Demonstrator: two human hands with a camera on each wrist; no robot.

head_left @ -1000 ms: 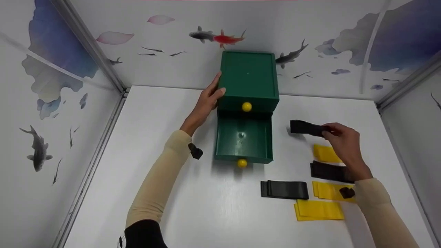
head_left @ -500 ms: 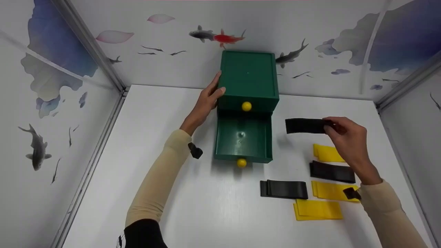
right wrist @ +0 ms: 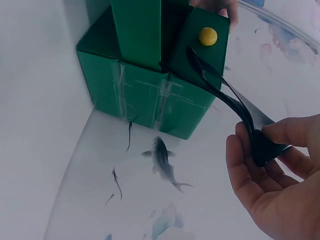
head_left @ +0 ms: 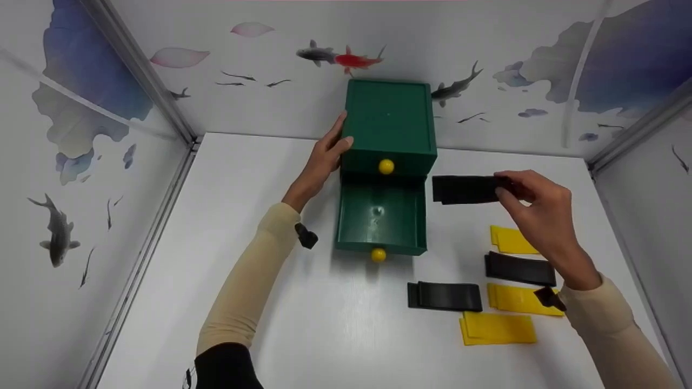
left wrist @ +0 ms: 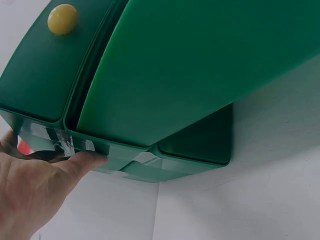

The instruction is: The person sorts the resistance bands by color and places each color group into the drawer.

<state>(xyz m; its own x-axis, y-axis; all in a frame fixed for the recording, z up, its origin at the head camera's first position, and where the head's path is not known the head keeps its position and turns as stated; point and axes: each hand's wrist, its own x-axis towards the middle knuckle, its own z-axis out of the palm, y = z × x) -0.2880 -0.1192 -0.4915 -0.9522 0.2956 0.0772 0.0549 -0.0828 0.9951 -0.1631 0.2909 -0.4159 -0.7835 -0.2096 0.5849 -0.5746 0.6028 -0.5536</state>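
Note:
A green drawer cabinet (head_left: 389,116) stands against the back wall, its tiers joined with clear tape. One drawer (head_left: 373,216) with a yellow knob is pulled out, and its inside is bare. My left hand (head_left: 320,165) lies along the cabinet's left side, fingers extended; in the left wrist view the thumb (left wrist: 87,161) presses the taped side. My right hand (head_left: 543,216) pinches one end of a folded black band (head_left: 465,189). Its free end points at the cabinet, just right of the open drawer. In the right wrist view the band's two layers (right wrist: 235,102) spread apart.
Right of the cabinet on the white table (head_left: 324,335) lie folded yellow bands (head_left: 516,241) and black bands (head_left: 448,296) in several flat stacks. The right forearm passes beside them. Printed walls (head_left: 216,108) enclose the table at the back and sides.
My right hand has raised the black band and brought it left and farther back, near the drawer's right side. The left hand and cabinet have stayed put.

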